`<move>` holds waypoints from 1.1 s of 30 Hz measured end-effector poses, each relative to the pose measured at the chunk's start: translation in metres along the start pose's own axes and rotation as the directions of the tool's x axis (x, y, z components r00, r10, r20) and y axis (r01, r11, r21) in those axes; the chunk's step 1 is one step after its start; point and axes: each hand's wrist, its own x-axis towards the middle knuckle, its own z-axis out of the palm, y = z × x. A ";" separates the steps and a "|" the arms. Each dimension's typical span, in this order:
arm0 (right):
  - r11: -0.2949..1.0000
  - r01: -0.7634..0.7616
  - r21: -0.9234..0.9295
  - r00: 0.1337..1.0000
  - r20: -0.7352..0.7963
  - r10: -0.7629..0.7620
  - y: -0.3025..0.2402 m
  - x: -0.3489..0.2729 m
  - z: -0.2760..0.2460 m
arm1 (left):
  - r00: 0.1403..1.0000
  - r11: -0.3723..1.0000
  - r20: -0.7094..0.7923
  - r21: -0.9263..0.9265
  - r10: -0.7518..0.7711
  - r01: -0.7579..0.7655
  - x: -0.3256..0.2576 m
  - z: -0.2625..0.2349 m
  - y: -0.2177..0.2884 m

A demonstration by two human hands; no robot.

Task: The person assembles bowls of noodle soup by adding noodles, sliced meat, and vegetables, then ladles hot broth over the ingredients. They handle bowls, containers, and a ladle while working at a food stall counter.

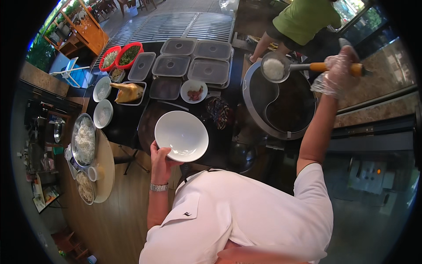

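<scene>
My left hand (161, 162) grips the near rim of a white bowl (178, 127), thumb over the edge. A small glossy patch shows at the bowl's bottom. In a clear plastic glove, my right hand (341, 72) is wrapped round the orange-brown handle of a noodle strainer (293, 67). White noodles (273, 69) sit in its round basket. The strainer hangs above the far side of a large round pot (250, 99) with a curved divider and dark liquid inside. Nearest the held bowl stands a small white bowl (184, 91) with reddish meat pieces.
Lidded containers (171, 65) fill the far table. Two red baskets (140, 45) of greens and a tray with a pale plucked bird (129, 93) stand left of them. Noodles lie on a metal platter (79, 163) on a round table. A person in a green shirt (307, 22) stands beyond the pot.
</scene>
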 end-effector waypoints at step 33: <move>0.020 0.350 0.937 -0.293 0.130 -0.947 -0.177 -0.292 0.263 | 0.889 0.802 0.292 -0.584 0.354 -0.127 0.023 -0.096 0.183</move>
